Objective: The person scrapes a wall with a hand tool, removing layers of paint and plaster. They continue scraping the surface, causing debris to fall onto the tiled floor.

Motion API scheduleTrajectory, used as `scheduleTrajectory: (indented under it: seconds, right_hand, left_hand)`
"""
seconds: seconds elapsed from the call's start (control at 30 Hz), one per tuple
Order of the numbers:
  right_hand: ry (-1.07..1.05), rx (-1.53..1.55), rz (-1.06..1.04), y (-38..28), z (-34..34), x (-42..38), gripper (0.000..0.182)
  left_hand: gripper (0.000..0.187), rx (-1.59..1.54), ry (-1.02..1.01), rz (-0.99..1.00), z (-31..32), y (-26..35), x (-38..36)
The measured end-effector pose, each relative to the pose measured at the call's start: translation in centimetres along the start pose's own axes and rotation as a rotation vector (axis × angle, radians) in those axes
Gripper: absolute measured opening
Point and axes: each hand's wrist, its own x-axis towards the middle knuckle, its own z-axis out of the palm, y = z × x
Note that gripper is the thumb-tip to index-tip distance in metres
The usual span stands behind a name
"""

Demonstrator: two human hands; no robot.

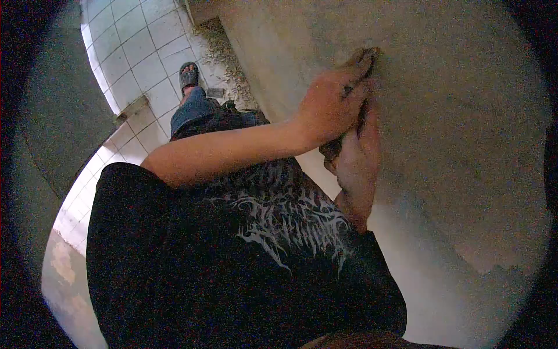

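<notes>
My left hand (331,104) reaches across from the left and is closed close against the wall (453,128). Just below it, my right hand (359,157) is closed too, and the two hands overlap. Dark parts show between and below the fingers, but the grain and shadow hide what they hold, if anything. The foremost fingertips of the left hand are at the wall surface. That surface is brownish and rough, with a paler area lower down, where a ragged edge shows at the right.
Crumbled chips (224,55) lie along the foot of the wall. White square tiles (131,35) cover the floor, where a sandalled foot (189,75) stands. A small flat grey piece (215,92) lies near the leg. A dark grey surface (64,104) borders the left.
</notes>
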Motion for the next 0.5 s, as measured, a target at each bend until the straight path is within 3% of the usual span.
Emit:
scheduleTrajectory:
  seconds: [0.13,0.2,0.33,0.4,0.43,0.5]
  right_hand:
    - [-0.095,-0.079,0.104,0.2,-0.7,0.8,0.047]
    - [-0.021,-0.016,0.129,-1.1,-0.2,0.1,0.05]
    - [0.02,-0.11,0.125,-1.3,-0.2,0.9,0.051]
    - [-0.006,-0.432,-0.138,0.2,-0.3,3.3,0.052]
    - [-0.009,-0.437,-0.138,-0.5,0.1,2.8,0.052]
    - [-0.086,-0.239,0.061,-3.2,1.7,2.2,0.051]
  left_hand:
    - [0.041,0.114,-0.072,-0.112,-0.4,0.1,0.5]
    - [0.04,-0.061,0.027,0.023,0.1,-0.4,0.3]
    - [0.04,0.012,0.031,-0.02,0.4,-1.0,0.8]
    - [0.038,0.047,0.111,0.08,0.0,-2.0,1.8]
    - [0.038,0.044,0.115,0.078,-0.5,-1.8,1.9]
    - [0.044,0.136,-0.029,-0.149,-1.8,-1.3,3.1]
